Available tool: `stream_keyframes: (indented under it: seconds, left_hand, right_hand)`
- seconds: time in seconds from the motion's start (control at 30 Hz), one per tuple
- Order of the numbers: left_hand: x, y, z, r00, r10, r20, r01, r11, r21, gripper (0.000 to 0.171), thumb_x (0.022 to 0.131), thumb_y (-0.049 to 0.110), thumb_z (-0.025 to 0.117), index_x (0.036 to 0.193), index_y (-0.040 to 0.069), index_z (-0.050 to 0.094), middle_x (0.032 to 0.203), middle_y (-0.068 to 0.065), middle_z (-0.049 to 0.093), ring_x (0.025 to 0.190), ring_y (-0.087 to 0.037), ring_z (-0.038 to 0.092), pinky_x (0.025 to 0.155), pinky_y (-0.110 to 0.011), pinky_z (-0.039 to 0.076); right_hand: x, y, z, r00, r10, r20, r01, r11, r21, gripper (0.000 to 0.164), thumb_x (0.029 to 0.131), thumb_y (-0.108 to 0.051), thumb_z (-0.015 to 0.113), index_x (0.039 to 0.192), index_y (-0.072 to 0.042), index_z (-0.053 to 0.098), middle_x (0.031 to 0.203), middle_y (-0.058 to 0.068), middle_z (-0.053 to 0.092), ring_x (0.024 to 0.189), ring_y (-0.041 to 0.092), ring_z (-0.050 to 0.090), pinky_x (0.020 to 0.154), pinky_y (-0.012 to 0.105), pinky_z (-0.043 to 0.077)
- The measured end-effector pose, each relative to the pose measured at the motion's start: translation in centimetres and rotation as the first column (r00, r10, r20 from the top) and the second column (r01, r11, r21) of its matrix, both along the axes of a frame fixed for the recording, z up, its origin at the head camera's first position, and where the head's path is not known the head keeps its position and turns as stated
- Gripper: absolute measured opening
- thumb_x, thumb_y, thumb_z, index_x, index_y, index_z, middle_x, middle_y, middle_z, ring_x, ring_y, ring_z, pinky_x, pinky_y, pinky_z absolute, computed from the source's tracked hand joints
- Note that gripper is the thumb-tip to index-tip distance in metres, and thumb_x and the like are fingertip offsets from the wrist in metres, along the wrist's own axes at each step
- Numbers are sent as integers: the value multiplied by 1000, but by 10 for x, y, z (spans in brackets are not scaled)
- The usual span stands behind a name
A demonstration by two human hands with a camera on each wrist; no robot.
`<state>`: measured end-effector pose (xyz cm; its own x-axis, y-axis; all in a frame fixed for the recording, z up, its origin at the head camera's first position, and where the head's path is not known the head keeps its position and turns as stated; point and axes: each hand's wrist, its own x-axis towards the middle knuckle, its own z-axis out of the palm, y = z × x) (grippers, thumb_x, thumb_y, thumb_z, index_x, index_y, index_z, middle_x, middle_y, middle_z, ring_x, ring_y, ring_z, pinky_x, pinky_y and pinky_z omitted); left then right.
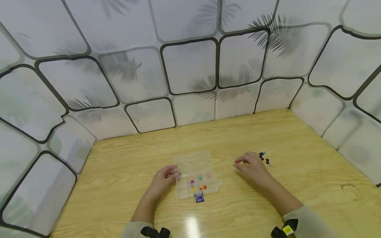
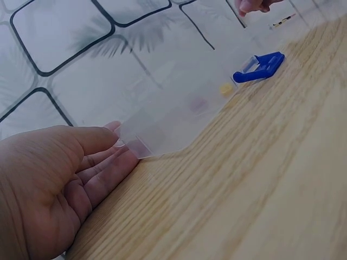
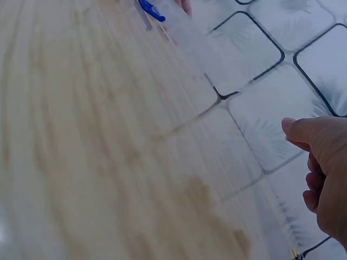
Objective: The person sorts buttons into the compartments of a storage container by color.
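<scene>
A clear plastic compartment box (image 1: 182, 192) lies on the table, its clear lid (image 1: 196, 158) folded back. Small magenta, light blue, pink, yellow and orange pieces sit in its compartments. My left hand (image 1: 163, 181) pinches the box's left end, thumb on the near side and fingers behind, as the left wrist view shows. At the box's front edge is a blue plastic clasp-like piece (image 2: 260, 67). My right hand (image 1: 252, 168) is to the right of the box, thumb and forefinger tips together, the other fingers curled. I cannot tell whether a small piece is between those fingertips.
Just beyond my right hand, several small dark purple pieces (image 1: 261, 156) lie scattered with light blue, yellow and pink ones. The wooden table (image 1: 125, 158) meets a patterned cloth wall (image 1: 190, 66) at the back and sides.
</scene>
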<state>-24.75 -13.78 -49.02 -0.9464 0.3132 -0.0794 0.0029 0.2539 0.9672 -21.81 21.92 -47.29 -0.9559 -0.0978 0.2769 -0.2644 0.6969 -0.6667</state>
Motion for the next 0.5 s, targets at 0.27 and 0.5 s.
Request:
stream_keyframes:
  seconds: [0.27,0.5]
  left_hand:
    - [1,6,7,1000,19,10,-19,1000,-13,40,94,9,58,131,-4,50,108,-14,61,96,-19,60,79,-23,54]
    - [-3,-1,-3,1000,4,-19,-4,1000,-6,42,94,14,60,130,-3,50,108,-15,62,96,-17,60,79,-23,54]
  right_hand:
    - [2,44,4,998,-47,-32,49,997,60,10,83,-18,74,89,-11,70,89,1,58,84,18,43,69,28,39]
    - [9,69,4,992,-122,-16,123,990,63,16,87,-25,69,90,-10,70,93,5,59,86,20,46,67,24,41]
